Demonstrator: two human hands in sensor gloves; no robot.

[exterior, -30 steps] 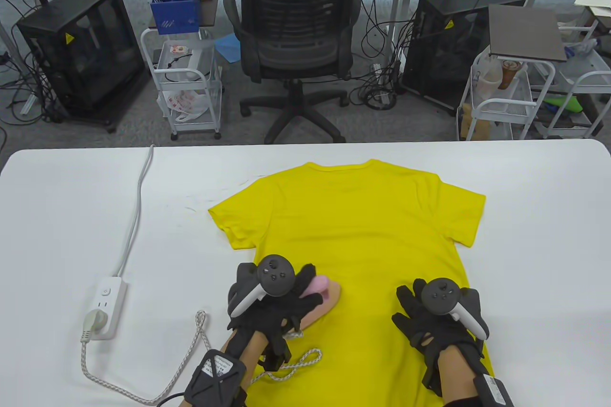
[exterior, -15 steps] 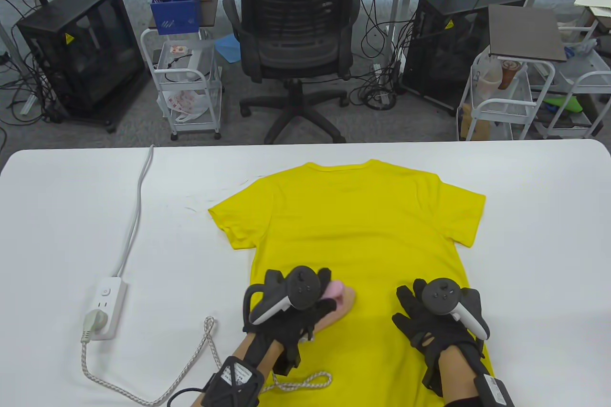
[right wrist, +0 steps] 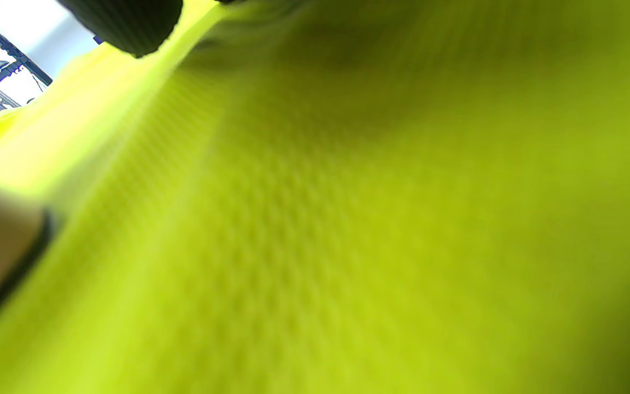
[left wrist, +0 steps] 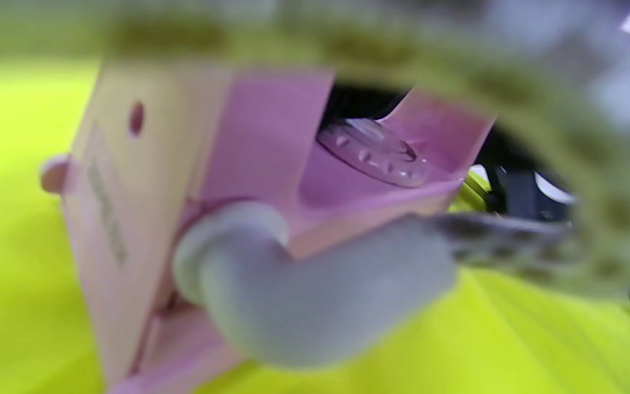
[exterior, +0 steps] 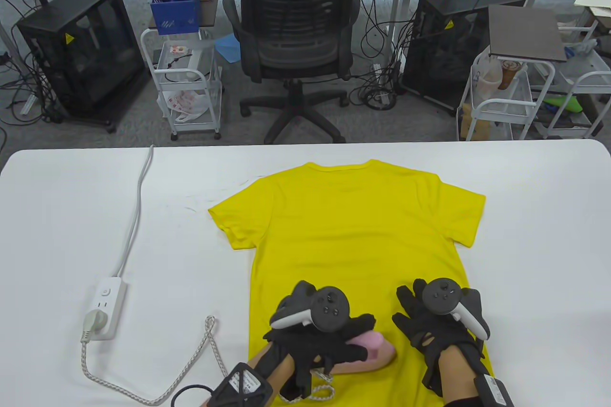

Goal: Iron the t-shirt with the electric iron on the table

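The left hand [exterior: 317, 340] is curled around the handle of the pink electric iron [exterior: 370, 354], holding it with its soleplate flat on the yellow t-shirt [exterior: 353, 225]. Just to that hand's right the right hand [exterior: 432, 326] lies flat, fingers spread and holding nothing, pressing the cloth down near the shirt's right side seam. The iron's nose points toward this hand and stops a little short of it. In the left wrist view the iron's heel, its dial and the grey cord boot show close up, though blurred; the right wrist view shows only yellow weave.

The shirt lies spread on the white table [exterior: 534, 216], its hem toward the person and its collar far beyond both hands. The braided cord [exterior: 200, 359] trails behind the left wrist in a loose loop, then runs out to that hand's left to a power strip [exterior: 105, 309].

The step in hand appears to be a stroke across the lower part of the shirt. To do it well, the iron should glide at an even pace with its sole level, never pausing long in one spot. The flat hand should hold the cloth taut but shift away before the hot nose reaches its fingers. The cord loop behind the wrist should be kept off the fabric so it does not drag in new creases.
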